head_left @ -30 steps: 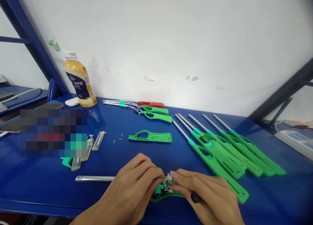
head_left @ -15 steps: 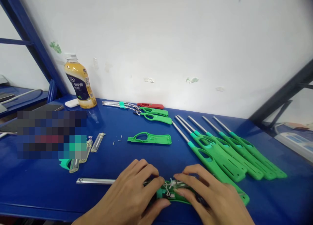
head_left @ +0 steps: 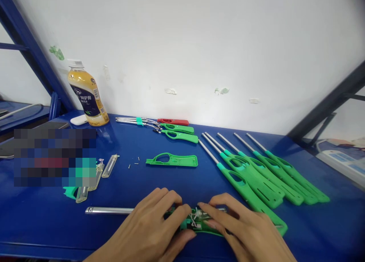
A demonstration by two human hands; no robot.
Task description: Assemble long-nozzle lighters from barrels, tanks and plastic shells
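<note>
At the front edge of the table lies an opened gas lighter with a green handle shell (head_left: 210, 230) and a long metal tube (head_left: 110, 211) pointing left. My left hand (head_left: 154, 224) is closed around the front of the handle, thumb below and fingers above. In my right hand (head_left: 243, 226), thumb and fingers pinch a clear fuel tank (head_left: 203, 215) over the rear of the shell. Thin white wires (head_left: 194, 216) and a small black part show between the hands. A loose green handle half (head_left: 182, 161) lies beyond them, inner side up.
Several assembled green lighters (head_left: 253, 182) lie at right. At the back are opened lighters with green and red handles (head_left: 173, 122). Spare clear tanks (head_left: 110, 166), tiny screws (head_left: 136, 163) and a yellow drink bottle (head_left: 88, 92) are at left. A white wall stands behind.
The camera view has shifted slightly, so everything sits a little further left. My right fingers have moved a little on the clear tank, and more of it shows between them.
</note>
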